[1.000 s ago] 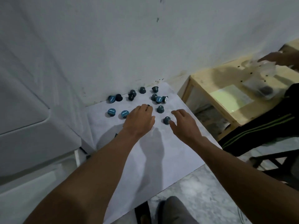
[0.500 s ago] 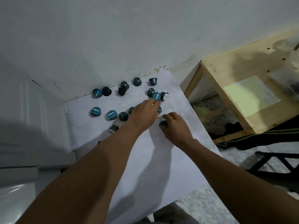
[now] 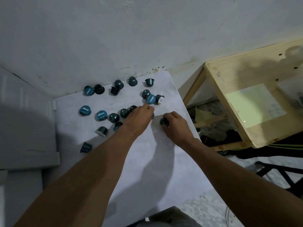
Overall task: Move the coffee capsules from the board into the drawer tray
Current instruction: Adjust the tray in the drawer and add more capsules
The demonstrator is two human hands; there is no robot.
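Wall (image 3: pixel 147 35) surface, pale and scuffed, filled the upper part of the view and met the far edge of the board (image 3: pixel 147 169). This white board served as the reference landmark. A wooden counter (image 3: pixel 237 102) stood just beside the board's right edge, with a pale green sheet (image 3: pixel 255 105) lying on its top. A grey panelled unit (image 3: pixel 27 125) stood against the board's left edge.

Coffee capsules (image 3: pixel 101 115) lay scattered over the far half of the board, all teal or dark: a row along the far edge near the wall, a cluster of three near the far right corner, a line of several across the middle, and three more toward the left edge nearer the person. Some rested on their lids, others on their sides.

Both bare forearms reached across the near half of the board. The left hand (image 3: pixel 139 117) lay palm down over the middle line of capsules, fingertips touching a blue-lidded capsule (image 3: pixel 151 99) in the far-right cluster; whether it gripped anything could not be determined. The right hand (image 3: pixel 176 123), nearer the board's right edge, was curled with its fingers closed around a single dark capsule (image 3: pixel 164 121) resting on the board.
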